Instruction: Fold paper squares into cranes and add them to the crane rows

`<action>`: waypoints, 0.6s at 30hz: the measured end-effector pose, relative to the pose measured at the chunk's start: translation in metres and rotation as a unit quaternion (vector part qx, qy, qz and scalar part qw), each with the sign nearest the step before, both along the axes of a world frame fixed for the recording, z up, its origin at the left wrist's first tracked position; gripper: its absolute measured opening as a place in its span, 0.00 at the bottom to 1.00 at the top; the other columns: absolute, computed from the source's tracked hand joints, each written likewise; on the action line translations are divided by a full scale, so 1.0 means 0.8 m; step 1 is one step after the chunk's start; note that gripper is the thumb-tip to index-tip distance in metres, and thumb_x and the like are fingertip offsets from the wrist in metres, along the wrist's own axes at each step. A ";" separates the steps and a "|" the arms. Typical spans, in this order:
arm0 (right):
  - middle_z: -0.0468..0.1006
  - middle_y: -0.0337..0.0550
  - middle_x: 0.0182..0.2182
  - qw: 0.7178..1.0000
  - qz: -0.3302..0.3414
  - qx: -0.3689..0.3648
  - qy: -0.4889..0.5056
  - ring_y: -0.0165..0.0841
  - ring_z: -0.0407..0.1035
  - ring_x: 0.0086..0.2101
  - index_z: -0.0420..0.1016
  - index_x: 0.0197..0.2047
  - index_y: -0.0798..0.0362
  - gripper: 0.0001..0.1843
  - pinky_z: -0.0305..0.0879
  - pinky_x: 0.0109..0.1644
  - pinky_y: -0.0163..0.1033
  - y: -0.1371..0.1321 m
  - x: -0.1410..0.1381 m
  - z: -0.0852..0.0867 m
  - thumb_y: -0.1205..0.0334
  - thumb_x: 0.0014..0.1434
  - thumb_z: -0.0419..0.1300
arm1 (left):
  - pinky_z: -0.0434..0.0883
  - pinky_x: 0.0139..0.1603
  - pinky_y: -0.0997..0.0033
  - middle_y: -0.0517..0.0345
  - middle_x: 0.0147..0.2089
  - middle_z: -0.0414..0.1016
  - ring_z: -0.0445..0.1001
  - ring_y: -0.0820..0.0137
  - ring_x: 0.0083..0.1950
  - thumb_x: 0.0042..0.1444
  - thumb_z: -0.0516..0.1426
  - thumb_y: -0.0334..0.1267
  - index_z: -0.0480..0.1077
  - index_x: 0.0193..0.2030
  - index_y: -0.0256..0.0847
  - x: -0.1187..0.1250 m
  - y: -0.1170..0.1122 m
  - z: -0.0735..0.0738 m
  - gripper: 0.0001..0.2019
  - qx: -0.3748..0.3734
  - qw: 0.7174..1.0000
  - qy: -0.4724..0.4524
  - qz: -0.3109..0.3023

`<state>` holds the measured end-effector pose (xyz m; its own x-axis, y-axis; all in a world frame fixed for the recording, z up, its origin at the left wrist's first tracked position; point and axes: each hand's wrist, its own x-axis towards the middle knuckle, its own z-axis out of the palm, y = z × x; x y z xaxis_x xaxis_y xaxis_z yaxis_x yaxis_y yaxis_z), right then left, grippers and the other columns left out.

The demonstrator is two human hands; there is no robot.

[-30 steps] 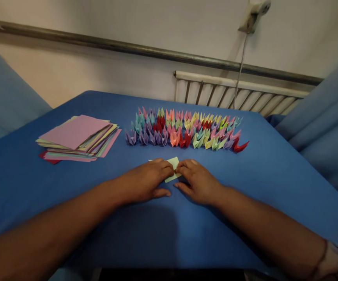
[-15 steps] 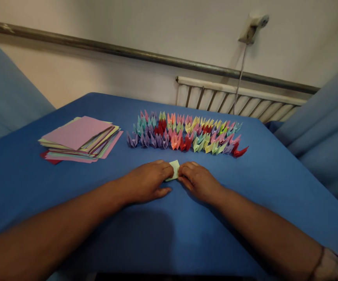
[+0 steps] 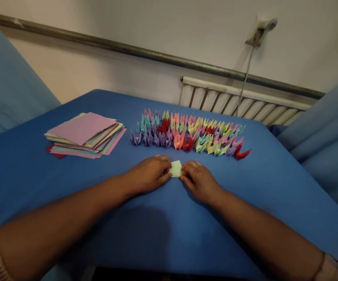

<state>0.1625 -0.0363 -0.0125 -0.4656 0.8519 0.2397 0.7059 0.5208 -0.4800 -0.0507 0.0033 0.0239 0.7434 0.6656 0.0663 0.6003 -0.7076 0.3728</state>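
A small folded piece of pale green paper (image 3: 176, 169) lies on the blue table, between my two hands. My left hand (image 3: 153, 173) pinches its left edge between thumb and fingers. On the opposite side, my right hand (image 3: 199, 177) grips the right edge with curled fingers. The paper's outer edges are partly hidden by the fingertips. Just beyond the hands stand rows of folded paper cranes (image 3: 188, 142) in purple, red, pink, yellow, green and blue.
A stack of coloured paper sheets (image 3: 84, 128), pink on top, lies at the left of the blue-covered table (image 3: 122, 242). Behind it are a wall rail (image 3: 128, 48) and a radiator (image 3: 230, 93). Blue curtains (image 3: 326, 132) hang on both sides.
My left thumb has come in from below to pinch the paper's left edge, so more of the paper shows. My right hand keeps its hold. The view has shifted slightly.
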 end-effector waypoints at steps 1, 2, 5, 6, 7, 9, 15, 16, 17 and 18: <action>0.73 0.44 0.36 1.000 -0.008 -0.003 -0.003 0.36 0.66 0.40 0.67 0.35 0.52 0.04 0.62 0.48 0.42 0.000 0.000 0.000 0.66 0.63 0.56 | 0.67 0.47 0.66 0.53 0.42 0.75 0.73 0.64 0.44 0.60 0.54 0.36 0.72 0.40 0.40 0.000 0.002 -0.001 0.07 0.001 1.000 0.003 0.006; 0.72 0.44 0.36 1.000 -0.015 -0.004 -0.005 0.36 0.66 0.40 0.67 0.35 0.52 0.04 0.62 0.48 0.42 0.000 0.000 0.000 0.66 0.63 0.57 | 0.67 0.47 0.66 0.53 0.41 0.75 0.73 0.65 0.44 0.60 0.54 0.36 0.72 0.40 0.39 0.000 0.003 -0.002 0.07 0.002 1.000 0.005 0.011; 0.72 0.43 0.35 1.000 -0.029 -0.006 -0.010 0.35 0.65 0.39 0.67 0.34 0.52 0.05 0.62 0.48 0.42 0.000 0.000 -0.001 0.66 0.63 0.57 | 0.67 0.45 0.67 0.54 0.39 0.74 0.72 0.65 0.42 0.60 0.54 0.37 0.72 0.38 0.39 0.001 0.006 -0.003 0.07 0.003 1.000 0.013 0.020; 0.72 0.43 0.35 0.999 -0.032 -0.006 -0.012 0.35 0.65 0.39 0.66 0.34 0.52 0.05 0.62 0.48 0.42 0.000 0.000 -0.001 0.66 0.63 0.56 | 0.67 0.44 0.67 0.54 0.38 0.73 0.72 0.65 0.41 0.60 0.54 0.37 0.72 0.37 0.39 0.001 0.006 -0.003 0.07 0.002 1.000 0.015 0.023; 0.72 0.43 0.35 0.999 -0.034 -0.006 -0.012 0.35 0.65 0.39 0.66 0.34 0.52 0.05 0.62 0.47 0.42 0.000 0.000 -0.001 0.67 0.63 0.56 | 0.67 0.44 0.67 0.54 0.38 0.73 0.71 0.65 0.40 0.60 0.54 0.37 0.71 0.36 0.39 0.002 0.006 -0.003 0.07 0.001 1.000 0.016 0.025; 0.72 0.44 0.35 0.999 -0.037 -0.007 -0.014 0.35 0.65 0.39 0.66 0.34 0.52 0.05 0.62 0.47 0.42 0.001 0.000 -0.001 0.67 0.63 0.56 | 0.67 0.43 0.67 0.54 0.37 0.73 0.71 0.66 0.39 0.59 0.54 0.38 0.71 0.36 0.39 0.002 0.005 -0.003 0.07 0.002 0.999 0.015 0.031; 0.72 0.44 0.35 0.999 -0.034 -0.011 -0.015 0.36 0.65 0.38 0.67 0.35 0.52 0.05 0.62 0.46 0.42 -0.001 0.002 0.003 0.71 0.62 0.54 | 0.66 0.39 0.67 0.55 0.36 0.73 0.70 0.65 0.38 0.57 0.55 0.37 0.69 0.35 0.40 0.002 0.005 -0.005 0.04 0.009 0.999 0.023 0.048; 0.72 0.44 0.35 0.999 -0.029 -0.010 -0.015 0.36 0.65 0.39 0.67 0.36 0.52 0.06 0.62 0.46 0.42 -0.002 0.002 0.005 0.71 0.62 0.53 | 0.66 0.39 0.67 0.55 0.36 0.73 0.70 0.65 0.38 0.56 0.56 0.37 0.69 0.35 0.40 0.002 0.005 -0.006 0.04 0.009 0.998 0.021 0.051; 0.72 0.44 0.35 1.000 -0.022 -0.010 -0.014 0.36 0.65 0.39 0.67 0.36 0.52 0.06 0.62 0.47 0.42 -0.002 0.003 0.006 0.72 0.61 0.53 | 0.66 0.39 0.67 0.55 0.36 0.73 0.71 0.65 0.38 0.56 0.56 0.37 0.70 0.35 0.40 0.002 0.005 -0.006 0.04 0.008 0.998 0.019 0.052; 0.72 0.44 0.36 1.000 -0.014 -0.010 -0.014 0.36 0.66 0.39 0.67 0.36 0.52 0.06 0.62 0.47 0.43 -0.003 0.005 0.007 0.72 0.61 0.53 | 0.65 0.39 0.67 0.55 0.37 0.73 0.71 0.65 0.39 0.56 0.56 0.37 0.70 0.36 0.40 0.002 0.005 -0.006 0.04 0.007 0.998 0.016 0.053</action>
<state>0.1663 -0.0387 -0.0071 -0.4474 0.8694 0.2097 0.7331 0.4908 -0.4708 -0.0492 0.0075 0.0188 0.6702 0.7402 0.0539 0.6840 -0.6442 0.3423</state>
